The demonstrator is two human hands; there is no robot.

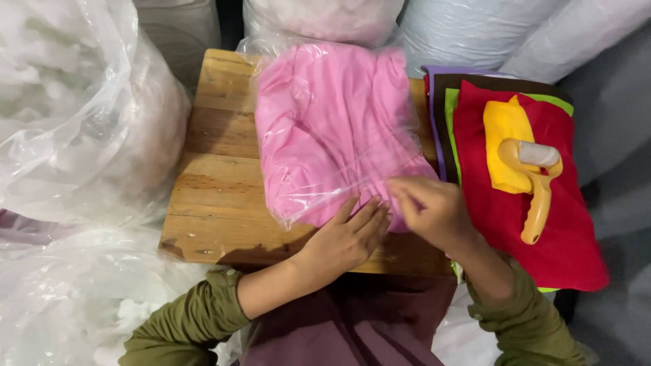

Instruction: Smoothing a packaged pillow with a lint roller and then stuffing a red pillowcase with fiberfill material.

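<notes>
Wooden counter (pixel 217 183) under pink cloth in a clear bag (pixel 332 129); left hand (pixel 346 237) flat, fingers together on the bag's near edge; right hand (pixel 430 207) pinching that edge beside it.

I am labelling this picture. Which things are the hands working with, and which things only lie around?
In use: left hand, right hand, pink cloth in clear bag, wooden table.

Lying about: stack of coloured cloths, yellow roller, big bags of white stuffing.
</notes>
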